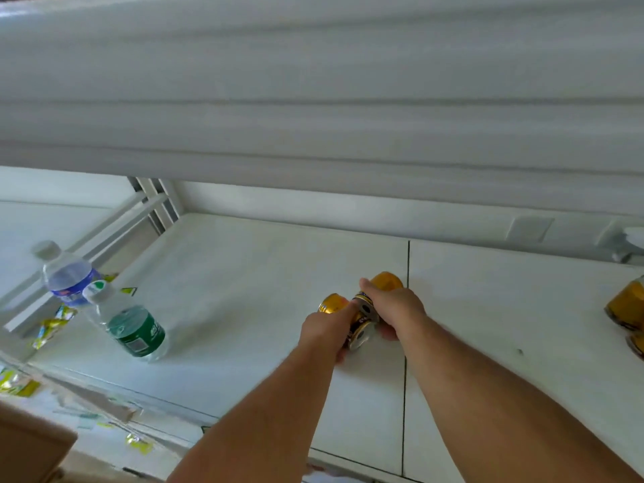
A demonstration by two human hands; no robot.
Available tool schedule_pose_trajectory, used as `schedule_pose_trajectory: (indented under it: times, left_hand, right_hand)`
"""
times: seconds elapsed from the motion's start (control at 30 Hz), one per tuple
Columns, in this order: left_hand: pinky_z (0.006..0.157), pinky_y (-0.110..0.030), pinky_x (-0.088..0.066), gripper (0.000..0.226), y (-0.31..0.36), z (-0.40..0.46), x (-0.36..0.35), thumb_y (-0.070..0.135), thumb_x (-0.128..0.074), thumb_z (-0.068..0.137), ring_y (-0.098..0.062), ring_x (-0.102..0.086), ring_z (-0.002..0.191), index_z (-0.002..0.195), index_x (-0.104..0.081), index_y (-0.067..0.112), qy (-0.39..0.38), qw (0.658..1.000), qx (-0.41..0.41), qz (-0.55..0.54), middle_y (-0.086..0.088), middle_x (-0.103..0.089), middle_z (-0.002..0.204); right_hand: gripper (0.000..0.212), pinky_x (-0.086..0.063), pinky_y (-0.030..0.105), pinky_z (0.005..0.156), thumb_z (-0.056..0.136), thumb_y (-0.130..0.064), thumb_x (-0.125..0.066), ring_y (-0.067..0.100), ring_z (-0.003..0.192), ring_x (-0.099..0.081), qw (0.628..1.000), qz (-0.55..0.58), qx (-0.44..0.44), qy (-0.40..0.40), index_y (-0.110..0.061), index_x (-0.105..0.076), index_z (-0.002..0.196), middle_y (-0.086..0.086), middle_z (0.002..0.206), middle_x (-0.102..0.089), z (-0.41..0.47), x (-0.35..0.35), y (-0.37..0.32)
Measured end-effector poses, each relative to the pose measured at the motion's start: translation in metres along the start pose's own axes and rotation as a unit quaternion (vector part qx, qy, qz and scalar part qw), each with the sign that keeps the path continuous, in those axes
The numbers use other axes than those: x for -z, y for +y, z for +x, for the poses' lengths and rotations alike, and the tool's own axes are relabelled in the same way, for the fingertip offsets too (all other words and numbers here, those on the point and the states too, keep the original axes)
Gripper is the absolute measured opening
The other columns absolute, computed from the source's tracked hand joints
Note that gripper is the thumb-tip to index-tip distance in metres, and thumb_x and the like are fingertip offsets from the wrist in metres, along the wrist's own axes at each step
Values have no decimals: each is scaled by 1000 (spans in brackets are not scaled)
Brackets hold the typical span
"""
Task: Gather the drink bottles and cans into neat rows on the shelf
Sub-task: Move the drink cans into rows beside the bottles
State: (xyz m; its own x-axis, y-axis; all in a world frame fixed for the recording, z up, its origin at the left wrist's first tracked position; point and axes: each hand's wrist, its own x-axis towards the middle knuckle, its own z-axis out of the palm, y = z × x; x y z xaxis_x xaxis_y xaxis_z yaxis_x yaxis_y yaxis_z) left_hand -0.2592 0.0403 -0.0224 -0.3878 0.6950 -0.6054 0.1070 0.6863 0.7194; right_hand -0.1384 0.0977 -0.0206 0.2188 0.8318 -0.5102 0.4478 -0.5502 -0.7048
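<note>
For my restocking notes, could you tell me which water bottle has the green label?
The nearer water bottle, right of the blue-labelled bottle.

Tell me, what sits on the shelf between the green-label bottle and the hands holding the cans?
Nothing: in the head view the white shelf is bare between the green-label bottle and the left hand.

Both hands meet over a cluster of gold cans (362, 310) near the middle of the white shelf (244, 273); the left hand (326, 331) grips one can from the left, the right hand (397, 305) wraps another from the right; the cans touch one another; far left stand a blue-labelled water bottle (68, 275) and, just beside it, a green-labelled water bottle (130, 325); more gold cans (627, 305) sit at the right edge; yellow wrappers (52, 324) lie at the left
</note>
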Motion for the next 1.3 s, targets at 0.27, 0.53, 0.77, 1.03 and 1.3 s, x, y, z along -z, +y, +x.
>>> schedule_pose_trajectory:
  times: [0.27,0.53,0.77,1.03,1.3]
  left_hand:
    - [64,-31,-60,53,0,-3,9,45,-74,68,-18,-67,75,107,-57,13,29,998,-57,-4,-4,-65,89]
    - [49,-18,-44,51,9,-57,33,36,-78,73,-3,-59,75,114,-51,26,33,960,-251,117,10,-61,94]
    - [46,-6,-40,56,9,-133,13,26,-84,70,7,-60,72,118,-54,25,25,939,-330,96,20,-61,89]
    - [57,-7,-41,59,-34,-217,-34,25,-84,72,9,-59,76,121,-51,25,17,933,-348,87,21,-61,91]
    - [67,-19,-45,71,-62,-276,-71,30,-83,73,-7,-62,87,133,-46,24,-14,921,-378,96,11,-60,102]
  right_hand:
    - [54,-56,36,74,73,-57,-69,26,80,-65,999,15,20,20,-10,-60,99,7,89,-65,0,0,4]
    - [61,-49,32,72,70,-48,-81,17,88,-63,990,10,140,33,-16,-53,114,-2,99,-62,-50,57,28]
    - [62,-48,29,72,69,-37,-86,15,91,-60,975,-22,219,34,-28,-43,113,-10,98,-57,-112,113,57]
    - [66,-49,30,77,69,-35,-88,17,95,-60,974,2,224,44,-26,-41,114,-6,106,-57,-173,177,132]
    - [65,-49,30,79,69,-41,-87,16,97,-61,977,33,192,81,-26,-44,115,-8,107,-59,-229,218,196]
